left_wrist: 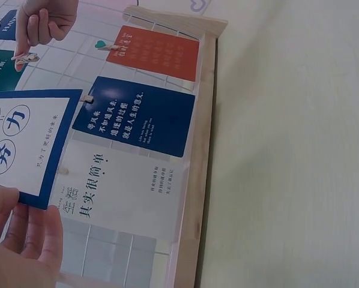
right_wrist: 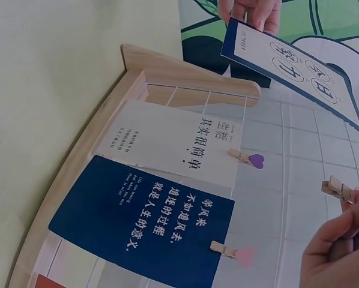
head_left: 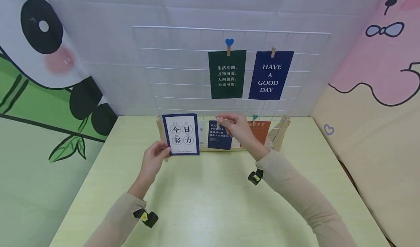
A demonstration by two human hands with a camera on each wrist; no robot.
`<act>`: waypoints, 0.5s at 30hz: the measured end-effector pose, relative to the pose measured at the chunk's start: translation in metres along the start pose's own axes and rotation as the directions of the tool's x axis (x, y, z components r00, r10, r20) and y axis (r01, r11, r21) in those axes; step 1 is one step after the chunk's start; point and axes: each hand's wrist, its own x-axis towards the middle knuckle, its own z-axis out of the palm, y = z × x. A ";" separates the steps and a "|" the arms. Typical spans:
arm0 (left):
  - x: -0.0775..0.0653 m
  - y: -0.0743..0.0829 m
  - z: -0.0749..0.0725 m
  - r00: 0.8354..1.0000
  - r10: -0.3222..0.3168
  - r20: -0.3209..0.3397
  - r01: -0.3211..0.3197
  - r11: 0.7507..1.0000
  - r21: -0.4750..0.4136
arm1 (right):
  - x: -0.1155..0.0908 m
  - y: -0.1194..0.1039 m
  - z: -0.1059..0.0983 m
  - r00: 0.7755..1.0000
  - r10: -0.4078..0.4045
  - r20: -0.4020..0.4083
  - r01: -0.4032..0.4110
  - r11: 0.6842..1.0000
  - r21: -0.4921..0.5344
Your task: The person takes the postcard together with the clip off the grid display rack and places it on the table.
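My left hand (head_left: 156,155) pinches a white card with a dark blue border (head_left: 181,134) by its lower left corner, upright in front of the wire grid's left side. In the right wrist view, a small wooden clothespin (right_wrist: 338,189) sits between the thumb and fingers of my right hand (right_wrist: 341,246). That hand is level with the grid's lower part, in front of a dark blue card (head_left: 219,139). Behind the held card, a pale card (left_wrist: 122,192) hangs on the grid, clipped by a clothespin with a purple heart (right_wrist: 256,161).
The white wire grid (head_left: 183,30) stands in a wooden base (left_wrist: 197,228) on the pale table (head_left: 210,203). Clipped higher up are a green card (head_left: 227,90) and a blue card (head_left: 267,77). An orange card (left_wrist: 158,54) hangs low on the right.
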 end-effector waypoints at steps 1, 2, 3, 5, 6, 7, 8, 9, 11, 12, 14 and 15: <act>0.008 -0.018 -0.003 0.999 0.036 0.019 -0.035 0.998 -0.054 | -0.001 0.001 0.000 1.000 0.005 -0.002 -0.005 1.000 -0.005; 0.008 -0.021 -0.003 0.999 0.034 0.019 -0.033 0.998 -0.059 | -0.001 0.002 0.000 1.000 0.014 -0.004 -0.014 1.000 -0.007; 0.007 -0.023 -0.003 0.999 0.029 0.020 -0.028 0.998 -0.065 | -0.003 0.002 -0.001 1.000 0.022 -0.003 -0.022 1.000 -0.010; 0.005 -0.030 -0.003 0.999 0.037 0.025 -0.036 0.997 -0.074 | -0.003 0.004 -0.001 1.000 0.028 0.000 -0.028 1.000 -0.011; 0.013 -0.053 -0.006 0.997 0.064 0.045 -0.058 0.991 -0.120 | -0.004 0.005 -0.002 1.000 0.030 -0.001 -0.030 0.999 -0.011; 0.012 -0.056 -0.007 0.996 0.070 0.047 -0.063 0.989 -0.131 | -0.005 0.006 -0.002 0.999 0.033 -0.001 -0.033 0.999 -0.009; 0.008 -0.053 -0.006 0.997 0.070 0.045 -0.064 0.989 -0.133 | -0.005 0.008 -0.003 0.999 0.036 0.000 -0.036 0.999 -0.003; 0.008 -0.055 -0.007 0.996 0.082 0.046 -0.075 0.988 -0.135 | -0.006 0.009 -0.003 0.999 0.037 0.000 -0.037 0.999 -0.003; 0.007 -0.059 -0.007 0.995 0.091 0.048 -0.085 0.988 -0.129 | -0.006 0.013 -0.003 0.999 0.038 -0.005 -0.038 0.999 -0.004; 0.006 -0.057 -0.007 0.996 0.083 0.046 -0.076 0.989 -0.124 | -0.007 0.014 -0.004 0.999 0.043 -0.007 -0.043 0.999 -0.003; -0.004 -0.035 -0.002 0.998 0.048 0.027 -0.046 0.996 -0.076 | -0.008 0.016 -0.003 0.999 0.047 -0.011 -0.047 0.999 -0.003; -0.010 -0.025 0.001 1.000 0.021 0.013 -0.020 1.000 -0.024 | -0.009 0.017 -0.003 0.999 0.049 -0.014 -0.049 0.999 -0.004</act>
